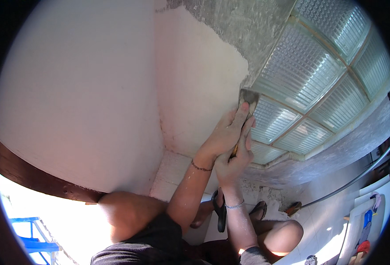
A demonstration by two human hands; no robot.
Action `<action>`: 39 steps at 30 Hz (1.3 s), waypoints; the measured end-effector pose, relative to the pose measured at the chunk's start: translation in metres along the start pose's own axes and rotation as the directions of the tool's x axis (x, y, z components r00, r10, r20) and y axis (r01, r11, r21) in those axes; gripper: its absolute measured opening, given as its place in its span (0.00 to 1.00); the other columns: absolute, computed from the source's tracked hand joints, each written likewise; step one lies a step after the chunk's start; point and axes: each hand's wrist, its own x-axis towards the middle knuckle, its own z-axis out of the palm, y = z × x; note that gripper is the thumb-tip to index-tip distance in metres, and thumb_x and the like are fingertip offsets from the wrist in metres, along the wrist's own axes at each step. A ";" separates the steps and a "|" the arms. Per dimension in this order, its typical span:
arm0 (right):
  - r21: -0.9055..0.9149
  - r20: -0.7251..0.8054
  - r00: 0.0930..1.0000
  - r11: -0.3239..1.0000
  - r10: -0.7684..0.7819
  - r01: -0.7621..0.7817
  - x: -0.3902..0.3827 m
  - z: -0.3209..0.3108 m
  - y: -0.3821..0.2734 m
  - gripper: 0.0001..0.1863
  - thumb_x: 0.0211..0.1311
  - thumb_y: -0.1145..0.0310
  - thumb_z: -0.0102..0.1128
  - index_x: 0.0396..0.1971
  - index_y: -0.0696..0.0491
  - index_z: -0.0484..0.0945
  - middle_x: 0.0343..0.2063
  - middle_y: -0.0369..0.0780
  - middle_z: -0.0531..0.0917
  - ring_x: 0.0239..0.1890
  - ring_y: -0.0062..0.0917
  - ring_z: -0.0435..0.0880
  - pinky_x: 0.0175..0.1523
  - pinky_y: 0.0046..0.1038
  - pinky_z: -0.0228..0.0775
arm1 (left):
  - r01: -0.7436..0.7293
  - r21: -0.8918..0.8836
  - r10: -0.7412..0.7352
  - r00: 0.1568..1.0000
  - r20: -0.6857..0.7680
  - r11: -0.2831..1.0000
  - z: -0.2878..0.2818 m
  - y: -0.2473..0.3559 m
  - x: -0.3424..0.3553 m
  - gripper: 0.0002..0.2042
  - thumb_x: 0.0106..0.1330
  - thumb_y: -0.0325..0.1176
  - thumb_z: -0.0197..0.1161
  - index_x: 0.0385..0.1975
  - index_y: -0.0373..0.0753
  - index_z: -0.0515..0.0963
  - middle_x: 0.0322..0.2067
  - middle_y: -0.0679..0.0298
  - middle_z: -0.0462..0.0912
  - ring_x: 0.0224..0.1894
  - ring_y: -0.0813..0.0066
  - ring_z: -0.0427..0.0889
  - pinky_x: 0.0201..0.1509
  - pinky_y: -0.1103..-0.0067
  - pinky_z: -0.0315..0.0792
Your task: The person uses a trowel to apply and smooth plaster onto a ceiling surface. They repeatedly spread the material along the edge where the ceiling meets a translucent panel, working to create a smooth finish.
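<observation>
Both my hands are on one scraper (249, 94), a flat, wide-bladed tool with a stained grey blade. My left hand (223, 132) closes round its upper part, a fingertip pressed on the blade. Just below, my right hand (235, 167) wraps the handle, of which only a sliver of yellow shows. The blade's edge is against the wall, where smooth whitish plaster (203, 62) meets rough grey cement (243, 26). Right beside the blade starts a panel of ribbed glass blocks (298, 66). Whitish specks dot both my forearms.
A plain pale wall (80, 88) stands at left, with a dark brown beam (49, 174) along its lower edge. A blue metal frame (33, 240) is at lower left. My feet wear dark sandals (220, 214). At right run a grey hose (358, 176) and a pale surface holding several small items.
</observation>
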 end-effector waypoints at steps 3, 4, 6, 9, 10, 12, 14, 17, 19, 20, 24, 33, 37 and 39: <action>-0.083 0.001 0.998 0.994 -0.065 0.065 0.002 -0.005 0.000 0.35 0.60 0.75 0.48 0.69 0.65 0.57 0.55 0.58 0.77 0.47 0.45 0.86 0.48 0.33 0.78 | -0.006 -0.032 0.005 1.000 -0.024 0.999 0.003 0.000 -0.001 0.30 0.75 0.60 0.44 0.29 0.35 0.73 0.17 0.68 0.72 0.15 0.81 0.74 0.20 0.82 0.69; -0.087 -0.001 0.996 0.992 -0.094 0.094 0.003 -0.005 -0.001 0.35 0.59 0.75 0.48 0.69 0.65 0.57 0.54 0.58 0.78 0.45 0.45 0.86 0.47 0.33 0.78 | -0.009 -0.048 0.007 0.999 -0.039 0.999 0.004 0.000 -0.001 0.30 0.75 0.60 0.45 0.29 0.35 0.73 0.17 0.68 0.72 0.15 0.81 0.74 0.20 0.82 0.69; -0.077 -0.008 0.995 0.992 -0.103 0.102 0.004 -0.004 -0.003 0.36 0.57 0.76 0.48 0.69 0.65 0.57 0.52 0.58 0.79 0.42 0.44 0.87 0.45 0.32 0.78 | -0.008 -0.056 0.005 0.999 -0.043 0.998 0.003 0.001 0.000 0.30 0.75 0.60 0.45 0.29 0.35 0.73 0.17 0.68 0.73 0.15 0.82 0.74 0.20 0.83 0.69; -0.036 -0.025 0.998 0.997 -0.065 0.064 0.006 0.001 -0.007 0.37 0.56 0.77 0.48 0.69 0.65 0.57 0.47 0.58 0.81 0.39 0.44 0.88 0.43 0.31 0.78 | 0.007 -0.035 -0.007 1.000 -0.023 0.999 0.000 0.003 0.002 0.30 0.74 0.61 0.45 0.29 0.34 0.73 0.18 0.68 0.73 0.15 0.81 0.74 0.20 0.83 0.69; -0.029 -0.034 0.997 0.997 -0.068 0.067 0.006 0.002 -0.007 0.37 0.56 0.77 0.48 0.69 0.66 0.57 0.45 0.58 0.82 0.37 0.44 0.88 0.42 0.31 0.78 | 0.012 -0.031 -0.013 1.000 -0.021 0.999 -0.001 0.004 0.002 0.30 0.74 0.61 0.45 0.29 0.34 0.73 0.18 0.68 0.73 0.15 0.81 0.74 0.19 0.82 0.68; -0.040 -0.029 0.998 0.998 -0.055 0.053 0.006 0.004 -0.008 0.36 0.56 0.77 0.48 0.69 0.66 0.57 0.41 0.57 0.83 0.35 0.43 0.88 0.41 0.31 0.78 | 0.015 -0.029 -0.015 1.000 -0.017 0.999 -0.003 0.005 0.003 0.30 0.74 0.61 0.45 0.29 0.34 0.72 0.18 0.68 0.73 0.15 0.81 0.74 0.19 0.82 0.68; -0.058 -0.013 0.999 0.998 -0.040 0.040 0.005 0.004 -0.007 0.36 0.57 0.77 0.49 0.69 0.66 0.58 0.38 0.57 0.83 0.34 0.42 0.87 0.40 0.31 0.78 | 0.004 -0.030 -0.004 1.000 0.000 1.000 -0.004 0.005 0.003 0.30 0.74 0.60 0.45 0.28 0.34 0.73 0.17 0.68 0.73 0.14 0.81 0.74 0.19 0.82 0.68; -0.020 -0.014 0.999 0.999 -0.037 0.037 0.004 0.004 -0.006 0.35 0.57 0.78 0.49 0.68 0.65 0.59 0.34 0.56 0.83 0.31 0.40 0.87 0.39 0.31 0.77 | 0.007 0.006 -0.007 1.000 0.008 1.000 -0.006 0.005 0.003 0.30 0.74 0.60 0.46 0.27 0.34 0.72 0.16 0.67 0.72 0.14 0.80 0.74 0.18 0.82 0.68; -0.019 -0.012 1.000 1.000 -0.018 0.017 0.004 0.006 -0.007 0.33 0.58 0.78 0.49 0.67 0.66 0.61 0.34 0.55 0.84 0.32 0.41 0.87 0.39 0.31 0.77 | 0.009 -0.002 -0.009 1.000 0.002 1.000 -0.007 0.006 0.004 0.31 0.74 0.60 0.45 0.27 0.34 0.73 0.16 0.67 0.72 0.14 0.80 0.74 0.18 0.82 0.68; 0.002 -0.011 1.000 1.000 -0.001 0.001 0.005 0.007 -0.008 0.33 0.58 0.78 0.50 0.67 0.66 0.62 0.35 0.55 0.84 0.32 0.42 0.87 0.40 0.31 0.77 | 0.004 -0.002 -0.004 1.000 0.002 1.000 -0.007 0.006 0.005 0.31 0.74 0.60 0.45 0.26 0.34 0.73 0.16 0.67 0.72 0.14 0.80 0.74 0.19 0.83 0.68; -0.047 -0.074 0.992 0.994 -0.101 0.098 0.012 0.011 -0.012 0.32 0.56 0.78 0.51 0.65 0.66 0.64 0.36 0.54 0.84 0.34 0.44 0.86 0.41 0.32 0.77 | -0.005 0.007 0.005 1.000 0.012 1.000 -0.009 0.009 0.008 0.29 0.74 0.61 0.46 0.28 0.36 0.73 0.15 0.69 0.73 0.13 0.82 0.73 0.20 0.83 0.70; -0.038 0.004 0.998 0.998 -0.059 0.059 0.025 0.005 -0.025 0.34 0.56 0.76 0.50 0.66 0.66 0.63 0.43 0.57 0.83 0.37 0.48 0.86 0.45 0.34 0.77 | -0.040 0.024 0.040 0.999 0.020 0.999 -0.010 0.022 0.014 0.30 0.75 0.61 0.43 0.28 0.35 0.73 0.15 0.67 0.73 0.14 0.80 0.74 0.19 0.83 0.69; -0.036 0.072 0.993 0.994 -0.098 0.101 0.028 -0.008 -0.018 0.33 0.59 0.75 0.50 0.68 0.65 0.61 0.47 0.58 0.81 0.41 0.47 0.86 0.46 0.33 0.77 | -0.079 -0.019 0.078 0.997 -0.022 0.997 0.001 0.020 0.011 0.30 0.76 0.59 0.41 0.29 0.35 0.73 0.14 0.66 0.73 0.15 0.80 0.75 0.20 0.82 0.69; -0.029 0.053 0.993 0.994 -0.103 0.104 0.025 -0.014 -0.013 0.34 0.61 0.74 0.49 0.69 0.64 0.59 0.50 0.59 0.80 0.45 0.46 0.86 0.47 0.32 0.77 | -0.074 -0.010 0.074 0.997 -0.039 0.997 0.008 0.016 0.007 0.30 0.77 0.58 0.41 0.29 0.34 0.73 0.14 0.65 0.74 0.15 0.79 0.75 0.20 0.82 0.69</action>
